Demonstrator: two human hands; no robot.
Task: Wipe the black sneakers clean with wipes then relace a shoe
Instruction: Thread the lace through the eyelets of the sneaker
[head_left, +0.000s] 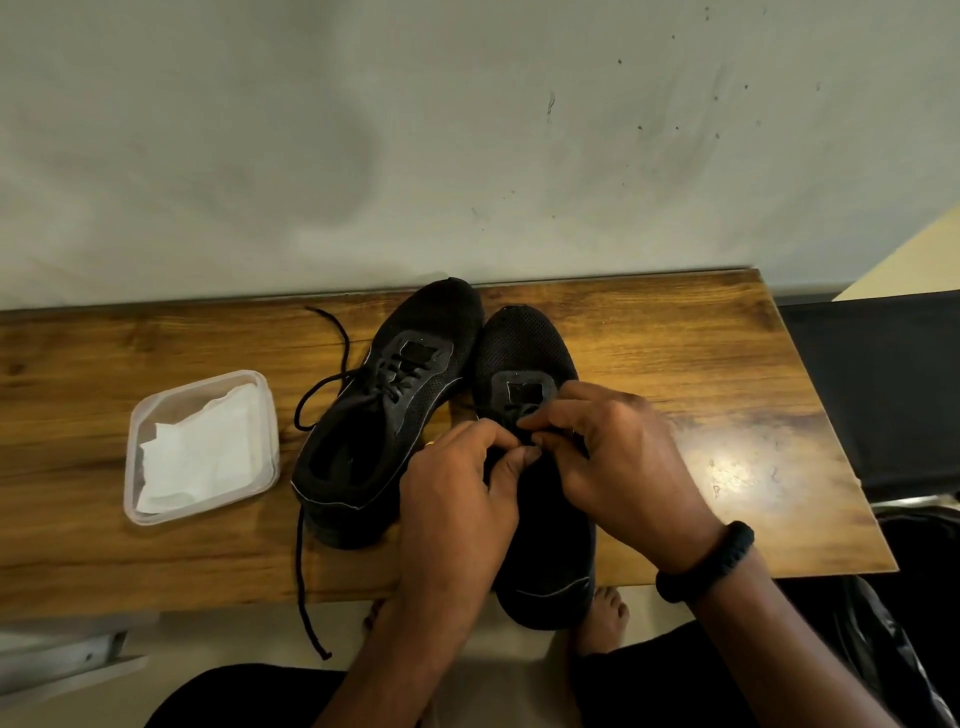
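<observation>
- A person's left hand (457, 499) and right hand (623, 467) are meeting over the lacing area of the right-hand sneaker (524, 343); both sets of fingers are curling inward, thumb and forefinger tips pressing together on a dark lace (531, 441) (most of it is hiding under the knuckles).
- That black shoe is lying toe-away on the wooden table (675, 338), its heel hanging over the near edge; the hands are covering its middle.
- The left-hand sneaker (384, 415) is sitting just beside it, the two touching along their forward sides, its toe angling toward the wall; its opening is facing up.
- Its loose lace (300, 561) is looping out on the left and trailing down past the table's front edge.
- A clear plastic container (135, 467) is resting to the left of the shoes, apart from them, holding crumpled white wipes (202, 457).
- A black braided wristband (706, 564) is circling the right wrist; bare toes (605, 618) are showing on the floor below the overhanging heel.
</observation>
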